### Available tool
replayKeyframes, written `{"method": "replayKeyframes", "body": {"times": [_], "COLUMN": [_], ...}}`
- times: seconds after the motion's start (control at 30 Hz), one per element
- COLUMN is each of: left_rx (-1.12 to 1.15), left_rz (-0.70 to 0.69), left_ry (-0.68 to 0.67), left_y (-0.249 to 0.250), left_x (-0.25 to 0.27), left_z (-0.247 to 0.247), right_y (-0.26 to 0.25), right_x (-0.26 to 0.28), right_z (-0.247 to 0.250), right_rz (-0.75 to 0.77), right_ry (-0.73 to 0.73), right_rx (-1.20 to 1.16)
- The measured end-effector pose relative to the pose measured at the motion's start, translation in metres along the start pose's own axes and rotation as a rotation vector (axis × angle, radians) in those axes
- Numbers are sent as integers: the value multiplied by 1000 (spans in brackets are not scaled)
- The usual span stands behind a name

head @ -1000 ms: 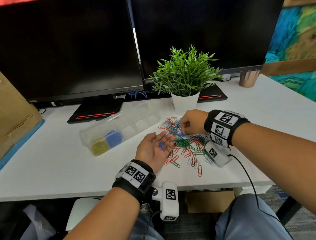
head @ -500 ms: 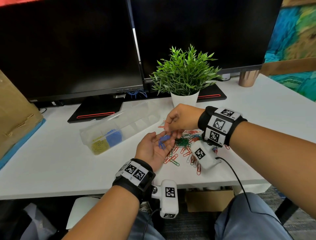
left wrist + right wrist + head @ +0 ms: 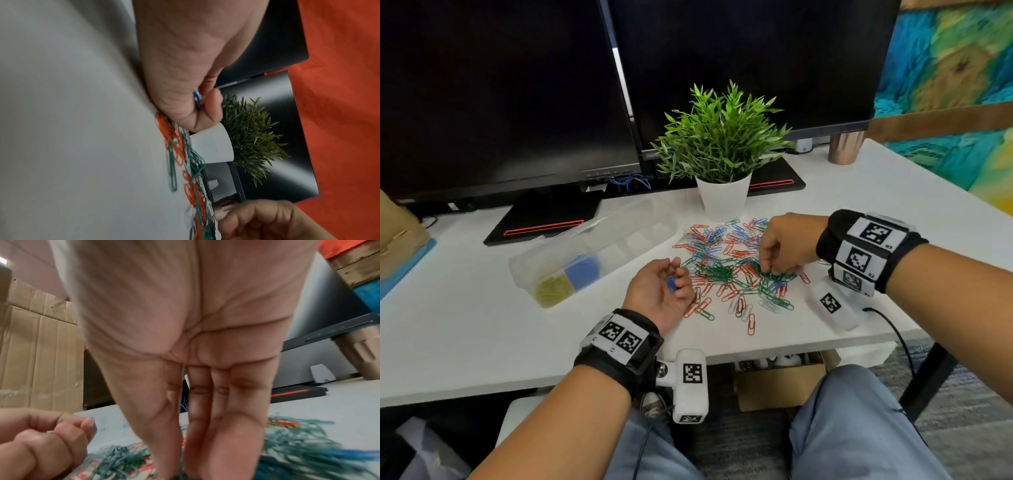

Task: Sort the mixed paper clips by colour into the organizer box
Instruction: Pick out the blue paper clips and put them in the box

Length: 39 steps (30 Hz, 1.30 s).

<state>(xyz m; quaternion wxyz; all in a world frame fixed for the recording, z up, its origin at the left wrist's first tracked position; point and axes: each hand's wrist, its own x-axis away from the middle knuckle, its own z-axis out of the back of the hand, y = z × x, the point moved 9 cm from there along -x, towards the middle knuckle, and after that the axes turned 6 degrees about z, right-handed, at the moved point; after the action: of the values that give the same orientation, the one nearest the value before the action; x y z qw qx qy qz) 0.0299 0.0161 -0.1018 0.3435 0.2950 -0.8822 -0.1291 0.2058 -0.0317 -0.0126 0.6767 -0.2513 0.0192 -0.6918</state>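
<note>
A mixed pile of paper clips (image 3: 726,270) in red, green, blue and white lies on the white desk in front of the plant. My left hand (image 3: 671,279) rests palm up at the pile's left edge, its fingers curled over a few blue clips (image 3: 671,285); the left wrist view shows the blue clips (image 3: 196,100) held against the palm. My right hand (image 3: 768,270) reaches down with fairly straight fingers (image 3: 205,426) that touch green clips on the right of the pile. The clear organizer box (image 3: 647,233) lies left of the pile, with blue clips (image 3: 582,270) and yellow clips (image 3: 553,291) in its two near compartments.
A potted plant (image 3: 724,198) stands just behind the pile. Two dark monitors (image 3: 500,85) on black bases fill the back of the desk. A cardboard box (image 3: 393,240) sits at the far left and a copper cup (image 3: 844,149) at the back right. The desk's front edge (image 3: 791,346) runs under my wrists.
My right hand dropped a blue clip into the left palm, then moved right and down onto the pile. My left fingers curled in over the blue clips.
</note>
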Motion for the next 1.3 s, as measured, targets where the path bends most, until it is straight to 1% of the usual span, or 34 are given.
{"method": "replayKeyframes", "body": {"times": [0.1, 0.17, 0.27, 0.43, 0.5, 0.67, 0.77, 0.83, 0.9, 1.0, 1.07, 1.17, 1.23, 1.3], "left_rx": [-29, -33, -4, 58, 75, 109, 150, 171, 183, 208, 220, 185, 116, 83], "left_rz": [-27, -35, -46, -57, -53, 9, 28, 42, 60, 68, 59, 68, 72, 97], "left_ry": [28, 53, 82, 44, 32, 15, 21, 10, -8, -19, 2, 44, 58, 39], "left_y": [0, -2, -6, -23, -31, -56, -65, -71, -75, -78, -77, -74, -71, -69], "left_x": [3, 5, 9, 22, 28, 31, 27, 25, 22, 19, 18, 14, 12, 10], "left_z": [-1, -2, -6, -28, -36, -48, -50, -55, -61, -68, -69, -63, -57, -53], "right_y": [10, 12, 9, -1, -1, 6, 12, 11, 2, -4, 6, 29, 43, 57], "right_x": [6, 8, 10, 10, 10, 10, 10, 11, 12, 13, 15, 20, 19, 18], "right_z": [-11, -16, -16, -12, -8, 7, 15, 13, 9, 9, 21, 38, 40, 35], "right_rz": [-27, -10, 29, 82, 100, 127, 110, 114, 152, 186, 151, 60, 12, -31], "right_ry": [-40, -44, 6, 75, 110, 222, 280, 264, 235, 223, 283, 342, 330, 289], "right_rx": [21, 14, 75, 183, 180, -18, -181, -317, -423, -495, -436, -197, -58, -1]}}
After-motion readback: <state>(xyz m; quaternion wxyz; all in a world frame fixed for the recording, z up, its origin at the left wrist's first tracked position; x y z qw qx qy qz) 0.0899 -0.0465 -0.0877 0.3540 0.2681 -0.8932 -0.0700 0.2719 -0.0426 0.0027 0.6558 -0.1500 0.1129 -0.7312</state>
